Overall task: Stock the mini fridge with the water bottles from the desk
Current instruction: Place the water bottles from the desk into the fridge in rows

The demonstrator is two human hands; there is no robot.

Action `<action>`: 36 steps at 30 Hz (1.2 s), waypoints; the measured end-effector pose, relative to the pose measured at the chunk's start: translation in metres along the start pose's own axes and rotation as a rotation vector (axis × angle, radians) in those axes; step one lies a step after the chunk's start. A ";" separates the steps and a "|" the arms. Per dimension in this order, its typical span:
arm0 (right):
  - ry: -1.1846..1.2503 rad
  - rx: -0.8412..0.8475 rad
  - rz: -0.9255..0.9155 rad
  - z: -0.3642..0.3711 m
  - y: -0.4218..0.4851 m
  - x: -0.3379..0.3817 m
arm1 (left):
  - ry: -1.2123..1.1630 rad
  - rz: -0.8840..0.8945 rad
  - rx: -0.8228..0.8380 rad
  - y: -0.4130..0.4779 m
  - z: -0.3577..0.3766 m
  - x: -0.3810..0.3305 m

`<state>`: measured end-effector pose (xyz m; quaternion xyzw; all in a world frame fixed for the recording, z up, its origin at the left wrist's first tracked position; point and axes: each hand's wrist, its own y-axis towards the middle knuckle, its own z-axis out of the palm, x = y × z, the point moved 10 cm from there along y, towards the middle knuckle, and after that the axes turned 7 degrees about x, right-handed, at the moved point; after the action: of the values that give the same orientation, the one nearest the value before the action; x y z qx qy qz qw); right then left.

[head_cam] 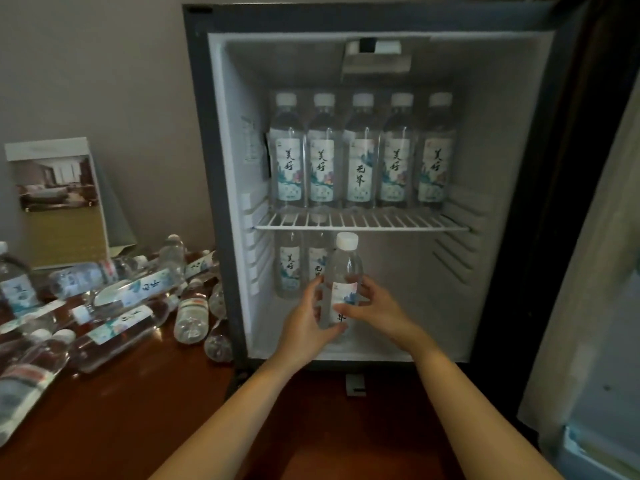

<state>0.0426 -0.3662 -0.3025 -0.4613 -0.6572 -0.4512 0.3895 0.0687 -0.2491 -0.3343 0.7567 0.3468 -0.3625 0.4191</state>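
The mini fridge [228, 168] stands open on the wooden desk [138, 393]. Several water bottles [362, 150] with white caps stand in a row on its wire shelf [360, 221]. Two bottles [289, 268] stand at the back left of the lower compartment. Both hands hold one upright water bottle [344, 265] at the front of that lower compartment: my left hand [308, 323] grips its left side and bottom, my right hand [370, 303] wraps its label from the right. Several more bottles [121, 299] lie in a heap on the desk to the left.
A standing brochure card [59, 199] leans against the wall behind the heap. The fridge door [588, 306] hangs open on the right. The lower compartment has free floor to the right of the held bottle.
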 end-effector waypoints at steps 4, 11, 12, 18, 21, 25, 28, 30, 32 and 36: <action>-0.006 0.002 0.002 -0.007 0.019 -0.009 | -0.006 -0.015 -0.021 0.016 0.006 0.014; 0.039 -0.112 0.012 -0.027 0.051 -0.038 | 0.109 -0.039 -0.022 0.043 0.012 0.009; 0.040 -0.121 0.009 -0.030 0.055 -0.041 | 0.170 -0.040 -0.044 0.046 0.011 0.005; 0.012 -0.213 -0.009 -0.051 0.078 -0.051 | 0.437 -0.054 -0.129 0.062 0.009 -0.005; 0.005 -0.211 -0.032 -0.053 0.086 -0.053 | 0.457 -0.029 -0.114 0.068 0.010 -0.006; -0.039 -0.200 -0.044 -0.055 0.095 -0.056 | 0.403 0.028 -0.126 0.070 0.011 -0.007; -0.068 -0.188 -0.048 -0.056 0.101 -0.057 | 0.392 0.037 -0.143 0.070 0.010 -0.005; -0.082 -0.193 -0.044 -0.057 0.105 -0.058 | 0.384 0.043 -0.138 0.072 0.010 -0.004; -0.089 -0.201 -0.043 -0.059 0.107 -0.059 | 0.375 0.052 -0.139 0.073 0.010 -0.004; -0.079 -0.200 -0.051 -0.058 0.109 -0.057 | 0.367 0.059 -0.141 0.075 0.011 -0.004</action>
<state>0.1679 -0.4181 -0.3136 -0.4985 -0.6353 -0.5056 0.3038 0.1259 -0.2898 -0.3067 0.7887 0.4195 -0.1806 0.4114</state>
